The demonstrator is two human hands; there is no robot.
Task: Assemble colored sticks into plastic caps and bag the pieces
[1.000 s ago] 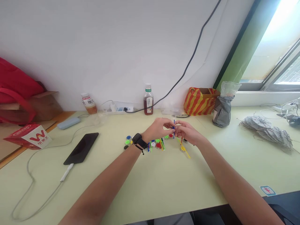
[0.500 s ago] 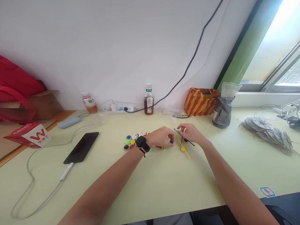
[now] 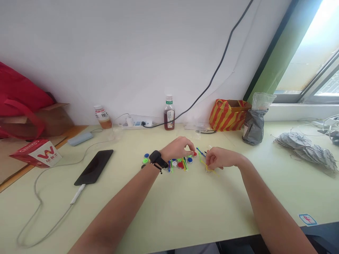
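Head view: the right hand (image 3: 220, 158) bends down at the table with thumb and fingertips bunched together at a yellow plastic strip (image 3: 204, 163) and a small round piece (image 3: 208, 171) lying under it; I cannot tell whether the fingers are clamped on the strip or only touch it. Just beside these fingers, on the side toward the left hand, lie a thin blue strip (image 3: 200, 151) and a bright green strip (image 3: 199, 156).

The left hand (image 3: 178, 147) is held low over a cluster of small coloured discs, its thumb and forefinger curved toward a red disc (image 3: 195, 154). Whether those fingertips meet or hold anything is too small to tell. A black smartwatch (image 3: 156, 158) sits on this wrist, along with a dark cord bracelet. Near the left hand are a blue disc (image 3: 190, 160), a white disc (image 3: 174, 164) and a larger red disc (image 3: 180, 165), with several thin coloured strips among them. Another blue disc (image 3: 146, 155) and a green disc (image 3: 145, 161) lie past the watch.

Farther out on the pale table (image 3: 185, 204), a bottle of reddish-brown drink (image 3: 169, 114) stands upright against the wall, beside a white power strip (image 3: 137, 123). A red-and-yellow striped bag (image 3: 225, 116) and a grey plastic bag (image 3: 253, 128) stand toward the window. Well apart, on the left, a black smartphone (image 3: 94, 167) lies plugged into a white cable, near a red-and-white box (image 3: 38, 154).
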